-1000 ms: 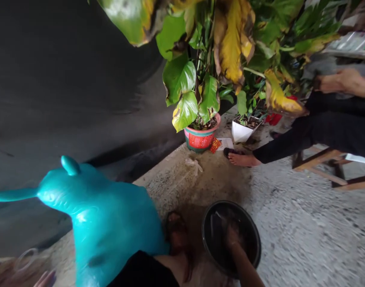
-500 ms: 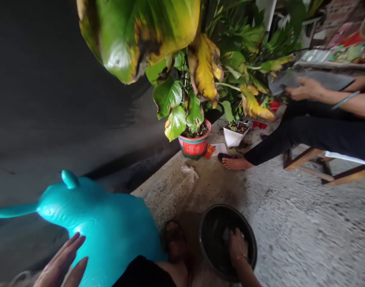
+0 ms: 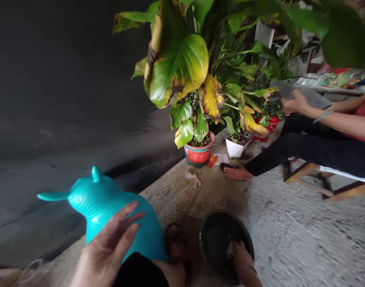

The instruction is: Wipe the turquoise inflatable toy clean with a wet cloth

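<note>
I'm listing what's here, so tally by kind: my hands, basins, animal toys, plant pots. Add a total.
Hands: 2 (left hand, right hand)
Basin: 1
Animal toy: 1
Pots: 2 (red-green pot, white pot); red thing behind unclear, not counted
Total: 6

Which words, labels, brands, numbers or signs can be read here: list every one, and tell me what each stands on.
None can be read.
White sheet on the ground beside the red-and-green pot: small marks, too small to make out.
Cluttered items on the surface at the far right: too small and blurred to read.
Black basin and turquoise animal figure: no lettering visible.
</note>
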`<state>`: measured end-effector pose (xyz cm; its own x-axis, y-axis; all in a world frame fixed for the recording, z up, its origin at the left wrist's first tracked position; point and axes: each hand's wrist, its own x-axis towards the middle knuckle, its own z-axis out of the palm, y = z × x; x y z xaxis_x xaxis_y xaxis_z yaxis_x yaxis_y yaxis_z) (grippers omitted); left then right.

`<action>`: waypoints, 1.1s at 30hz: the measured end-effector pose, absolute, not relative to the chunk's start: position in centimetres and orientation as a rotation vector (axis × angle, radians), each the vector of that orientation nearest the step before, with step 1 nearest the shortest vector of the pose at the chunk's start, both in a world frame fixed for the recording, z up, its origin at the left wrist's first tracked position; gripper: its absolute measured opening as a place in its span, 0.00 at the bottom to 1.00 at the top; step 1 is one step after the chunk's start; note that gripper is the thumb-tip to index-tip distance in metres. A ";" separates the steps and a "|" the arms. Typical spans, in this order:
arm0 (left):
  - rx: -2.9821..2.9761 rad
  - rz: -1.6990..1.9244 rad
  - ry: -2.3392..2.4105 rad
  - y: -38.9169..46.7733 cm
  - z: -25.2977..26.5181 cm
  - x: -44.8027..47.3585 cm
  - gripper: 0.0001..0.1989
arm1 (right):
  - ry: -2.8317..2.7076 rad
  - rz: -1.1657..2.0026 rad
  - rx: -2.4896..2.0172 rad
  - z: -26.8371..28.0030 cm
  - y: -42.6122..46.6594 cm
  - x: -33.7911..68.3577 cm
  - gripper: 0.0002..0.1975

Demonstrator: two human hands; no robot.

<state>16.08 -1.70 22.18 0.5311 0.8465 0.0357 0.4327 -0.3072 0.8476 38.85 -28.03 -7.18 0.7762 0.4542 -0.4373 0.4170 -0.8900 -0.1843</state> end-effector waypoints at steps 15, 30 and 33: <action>1.154 -0.508 1.037 -15.4 11.9 31.7 0.32 | -0.924 0.457 -2.478 1.2 -32.5 40.8 0.17; 0.892 -0.354 0.948 -16.5 6.6 34.8 0.12 | -0.630 0.622 -1.885 6.8 -31.1 39.2 0.19; 0.912 -0.301 0.917 -16.5 6.7 35.1 0.14 | -0.409 0.647 -1.853 7.1 -30.3 39.8 0.23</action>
<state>35.08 -16.54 6.70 0.5992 0.1401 -0.7883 0.5801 0.6026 0.5481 39.81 -30.33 7.07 0.7928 0.5607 -0.2388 -0.0252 -0.3613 -0.9321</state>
